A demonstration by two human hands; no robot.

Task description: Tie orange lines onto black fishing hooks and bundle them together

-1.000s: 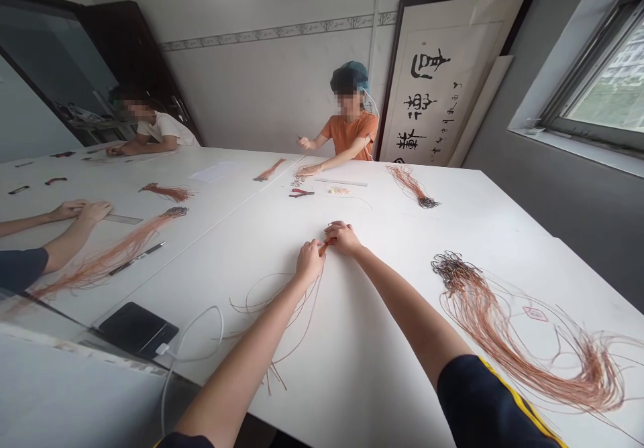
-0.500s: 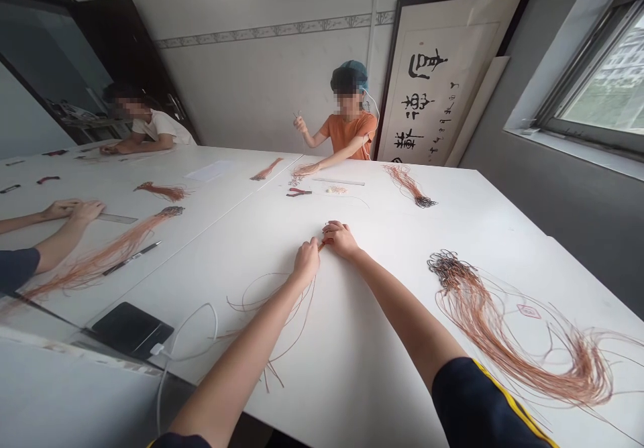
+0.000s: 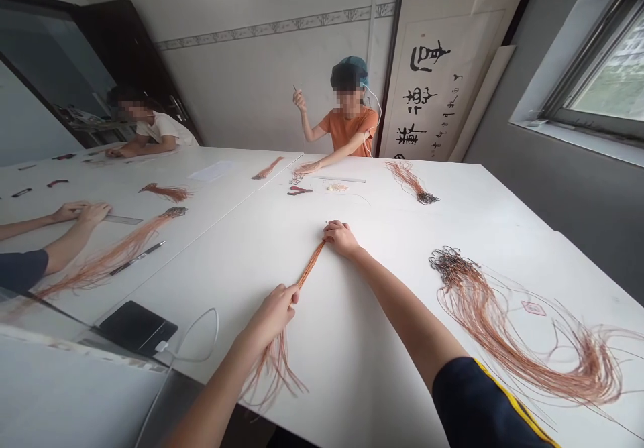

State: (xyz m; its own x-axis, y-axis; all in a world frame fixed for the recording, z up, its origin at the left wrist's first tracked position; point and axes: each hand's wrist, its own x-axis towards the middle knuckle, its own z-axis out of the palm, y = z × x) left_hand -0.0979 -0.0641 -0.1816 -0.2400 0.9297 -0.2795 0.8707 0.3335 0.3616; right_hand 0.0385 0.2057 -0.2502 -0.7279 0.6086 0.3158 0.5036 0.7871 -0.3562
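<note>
A narrow bundle of copper-coloured strands [image 3: 310,267] stretches straight between my two hands, above the white table. My right hand [image 3: 341,239] is closed around its far end, where a bit of dark hook-like metal pokes out past the fingers. Nearer to me, my left hand [image 3: 276,308] is wrapped round the bundle lower down. Below that fist the loose strand ends fan out toward the table's front edge. To the right lies a big curved bundle of the same strands [image 3: 508,341], with dark hooks [image 3: 453,263] gathered at its far end.
Across the table a person in orange [image 3: 347,129] sits by red-handled pliers [image 3: 300,191], a ruler [image 3: 342,180] and another strand bundle [image 3: 410,183]. At left are a black power bank [image 3: 135,327] with a white cable, a pen [image 3: 138,258] and a co-worker's hands [image 3: 83,211].
My left hand has slid down the bundle toward me, away from my right hand, and the strands between are now drawn straight. My right hand stays in place. The person opposite has raised one hand.
</note>
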